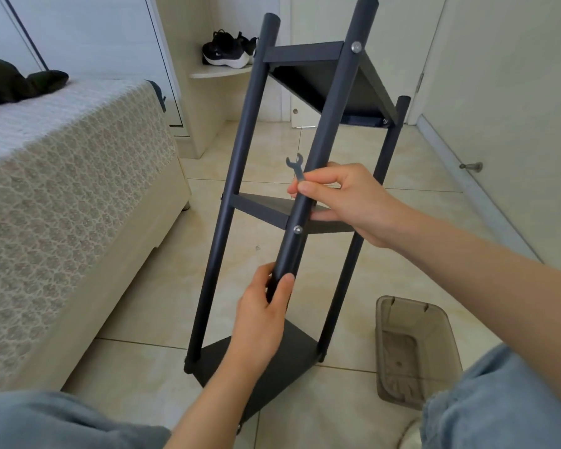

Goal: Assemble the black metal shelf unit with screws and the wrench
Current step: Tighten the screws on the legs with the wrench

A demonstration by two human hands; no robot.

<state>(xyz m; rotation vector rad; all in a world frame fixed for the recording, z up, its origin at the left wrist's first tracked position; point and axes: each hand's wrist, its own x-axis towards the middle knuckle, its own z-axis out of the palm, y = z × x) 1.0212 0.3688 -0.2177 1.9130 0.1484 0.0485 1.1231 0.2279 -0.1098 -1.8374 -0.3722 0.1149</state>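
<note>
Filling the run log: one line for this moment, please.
left hand: grips black metal shelf pole | right hand: pinches small grey flat wrench beside pole

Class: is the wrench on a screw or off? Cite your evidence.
Off. The right hand pinches the wrench beside the post; its open end points up, clear of the screw below.

Shelf unit (305, 131) between bed (62, 189) — left — and bin (415, 351).

Beige tiled floor (246, 170), patterned bed (62, 176), white door (363, 21), daylight.
</note>
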